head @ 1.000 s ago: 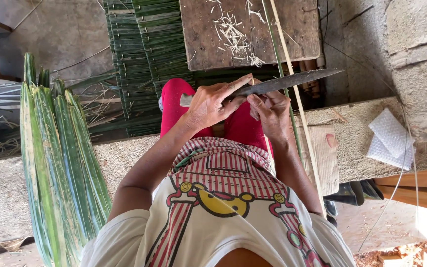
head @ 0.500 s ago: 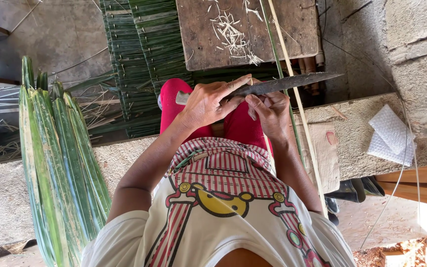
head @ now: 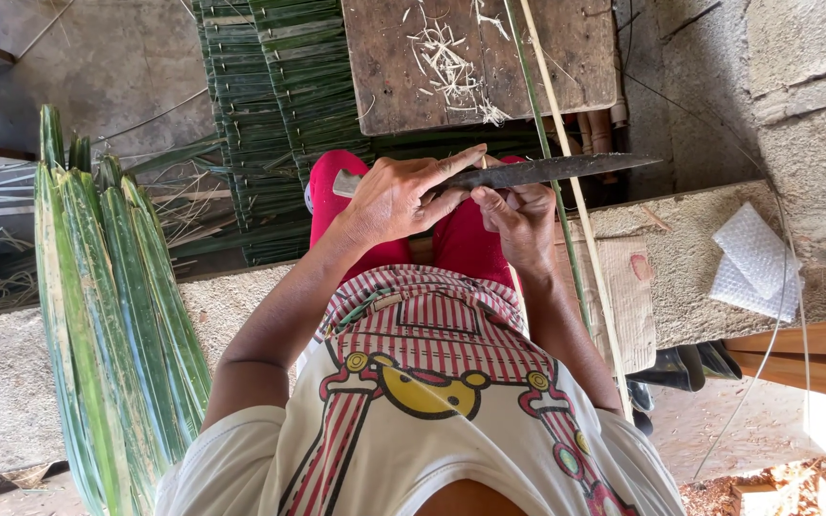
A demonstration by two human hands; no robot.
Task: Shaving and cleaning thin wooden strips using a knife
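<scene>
1. A white sheet of bubble wrap (head: 755, 269), folded and roughly square, lies on the grey concrete ledge (head: 690, 248) at the right, well apart from the hands.
2. Just beside the person's right forearm, a flat piece of brown cardboard (head: 628, 296) with a reddish smudge rests on the same ledge.
3. The left hand (head: 399, 196) is closed around the handle end of a long dark knife (head: 547, 170), its forefinger stretched flat along the blade's back.
4. The knife lies level above the red-clad lap, its tip pointing towards the concrete wall on the right.
5. The right hand (head: 518, 215) is narrowly pinched beneath the blade, thumb and fingers touching it and a thin pale bamboo strip (head: 566, 191) that runs past the knife.
6. A worn wooden board (head: 480, 62) scattered with pale shavings sits beyond the hands.
7. Green split strips (head: 270, 105) lie stacked beside the board; a bundle of green bamboo slats (head: 107, 325) stands at the left.
</scene>
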